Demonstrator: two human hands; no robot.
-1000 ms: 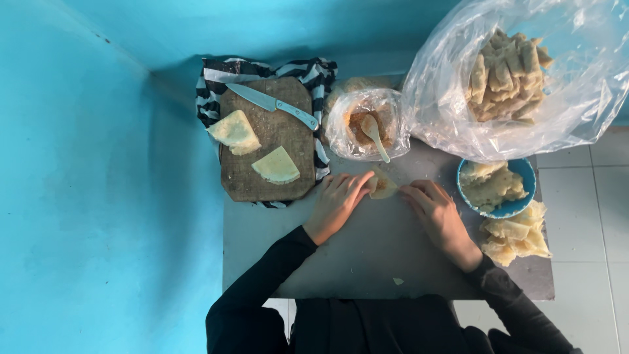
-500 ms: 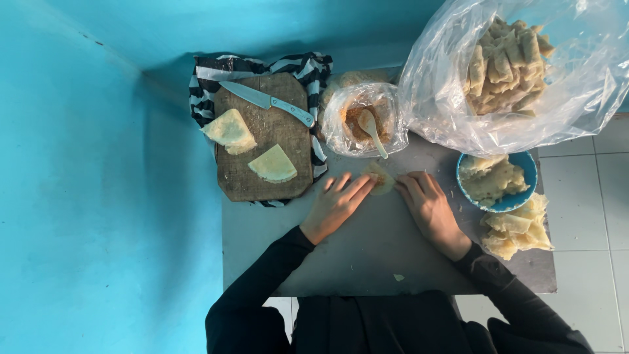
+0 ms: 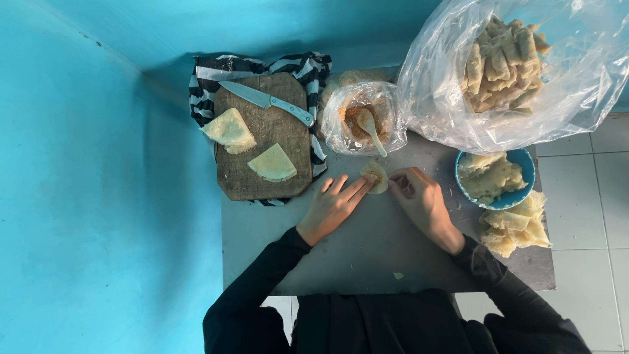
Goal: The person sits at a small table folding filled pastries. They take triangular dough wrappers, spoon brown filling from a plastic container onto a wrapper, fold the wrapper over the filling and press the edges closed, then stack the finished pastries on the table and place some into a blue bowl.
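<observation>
A grey table (image 3: 367, 262) lies under both hands, with a blue wall beyond it and to the left. Up and to the right of the right hand sits a big clear bag (image 3: 452, 85) full of folded pastries (image 3: 501, 62). Up and to the left of the left hand a wooden board (image 3: 262, 134) rests on a striped cloth (image 3: 301, 65); it carries two wrapper pieces (image 3: 273, 164) and a knife (image 3: 265, 101). Just beyond the fingertips of both hands stands a smaller bag of brown filling (image 3: 354, 121) with a spoon (image 3: 370, 128) in it. Just right of the right hand is a blue bowl (image 3: 527, 170) of wrappers, and near it, towards the person, a loose heap of wrappers (image 3: 517, 226) on the table.

The left hand (image 3: 331, 206) lies flat and open, fingers stretched out, their tips touching the small wrapper (image 3: 375, 176). The right hand (image 3: 419, 200) is loosely curled, its fingertips pinching the wrapper's right edge. The wrapper sits on the table between the two hands, at their fingertips, just before the filling bag.
</observation>
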